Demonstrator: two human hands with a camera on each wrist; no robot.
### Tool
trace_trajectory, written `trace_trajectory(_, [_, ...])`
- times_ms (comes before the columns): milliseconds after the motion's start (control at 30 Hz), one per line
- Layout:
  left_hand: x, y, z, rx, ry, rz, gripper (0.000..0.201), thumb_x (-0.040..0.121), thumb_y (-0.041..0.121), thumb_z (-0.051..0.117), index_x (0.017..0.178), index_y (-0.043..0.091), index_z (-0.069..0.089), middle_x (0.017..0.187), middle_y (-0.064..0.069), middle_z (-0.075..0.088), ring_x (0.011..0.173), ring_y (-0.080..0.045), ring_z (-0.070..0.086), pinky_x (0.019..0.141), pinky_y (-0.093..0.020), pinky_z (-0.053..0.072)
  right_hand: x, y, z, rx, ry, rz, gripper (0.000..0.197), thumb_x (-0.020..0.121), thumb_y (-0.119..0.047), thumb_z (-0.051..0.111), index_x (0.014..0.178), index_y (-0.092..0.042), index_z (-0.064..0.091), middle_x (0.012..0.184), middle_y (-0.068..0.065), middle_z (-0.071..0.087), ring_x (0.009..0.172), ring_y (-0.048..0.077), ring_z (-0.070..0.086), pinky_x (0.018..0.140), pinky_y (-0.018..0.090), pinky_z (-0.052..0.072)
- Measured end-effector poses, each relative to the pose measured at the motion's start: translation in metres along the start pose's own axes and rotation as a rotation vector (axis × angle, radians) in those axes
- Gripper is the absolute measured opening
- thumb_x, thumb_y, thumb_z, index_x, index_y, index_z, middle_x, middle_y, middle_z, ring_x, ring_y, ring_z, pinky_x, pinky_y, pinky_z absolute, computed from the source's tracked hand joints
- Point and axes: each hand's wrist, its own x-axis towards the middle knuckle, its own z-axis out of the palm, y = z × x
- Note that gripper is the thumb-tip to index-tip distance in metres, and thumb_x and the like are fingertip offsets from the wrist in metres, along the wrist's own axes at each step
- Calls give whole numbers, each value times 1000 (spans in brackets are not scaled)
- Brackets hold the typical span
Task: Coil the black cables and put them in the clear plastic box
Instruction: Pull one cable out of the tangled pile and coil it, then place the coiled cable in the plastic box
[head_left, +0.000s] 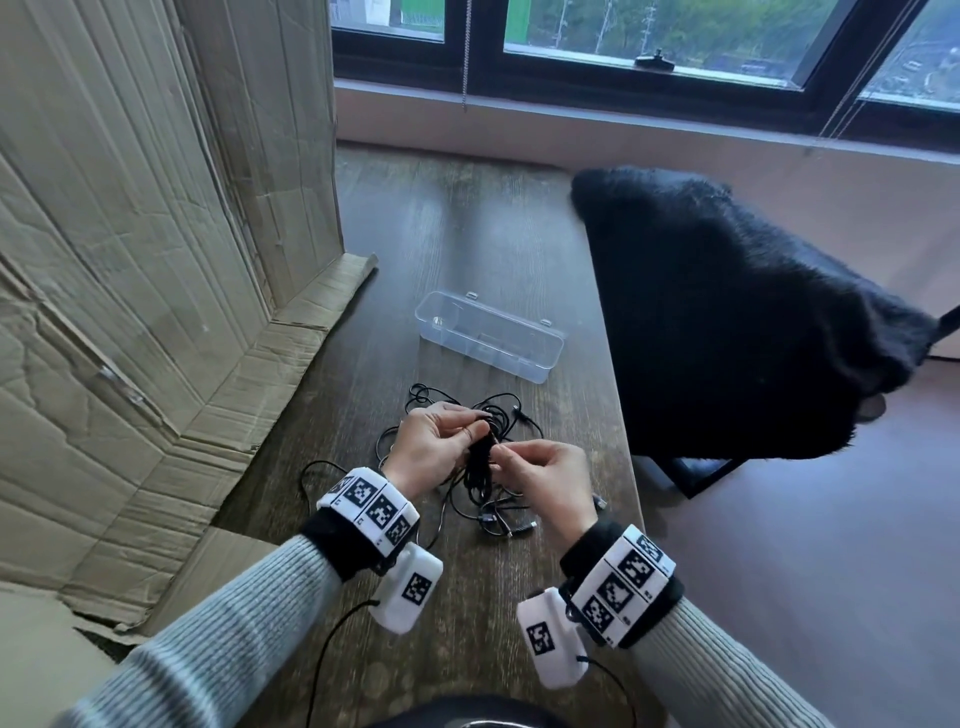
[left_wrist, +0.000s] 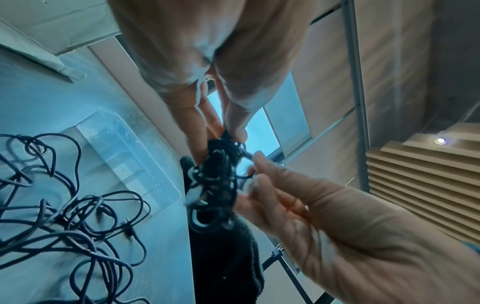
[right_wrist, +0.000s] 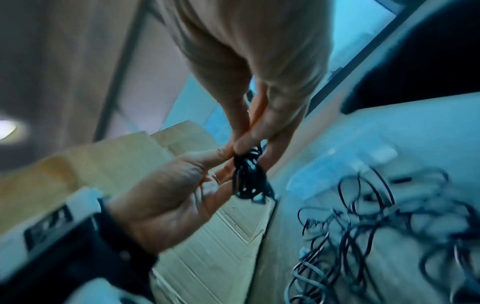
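A small coiled bundle of black cable (head_left: 480, 462) hangs above the wooden table (head_left: 467, 234), between both hands. My left hand (head_left: 470, 431) grips the top of the bundle (left_wrist: 218, 174) with thumb and fingers. My right hand (head_left: 506, 452) pinches a strand at the bundle's (right_wrist: 246, 179) side. Under the hands, loose black cables (head_left: 498, 514) lie tangled on the table, also seen in the left wrist view (left_wrist: 64, 226). The clear plastic box (head_left: 488, 335) stands open just beyond them, with no cable in it.
Large flattened cardboard (head_left: 156, 260) leans along the table's left side. A chair draped in black fuzzy fabric (head_left: 727, 322) stands close to the table's right edge. A window sill (head_left: 623, 130) runs behind the table.
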Motion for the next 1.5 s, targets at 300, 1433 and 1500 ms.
trace_trajectory(300, [-11,-8,2,-145,-125,-113,14,87,0,60,99,-2,67,103,0,54,80,-13,64,62,-30,59,6,3,-5,222,-9,120,25,65,0,84,68,-3,59,65,13,63,55,26,65,51,26,53])
trace_trajectory(1433, [-79,-185,-113,783,221,-236,33,75,3,70,105,15,69,117,-1,55,106,-22,54,97,-36,41,266,11,-34,-738,216,93,28,86,-29,60,91,-6,74,90,17,71,91,35,65,79,33,48])
trace_trajectory(1500, [-77,-185,-113,794,233,-242,30,75,4,71,103,15,70,117,-1,55,105,-23,54,97,-35,40,273,14,-27,-777,245,74,26,89,-26,58,96,-6,73,94,18,70,95,37,65,83,35,48])
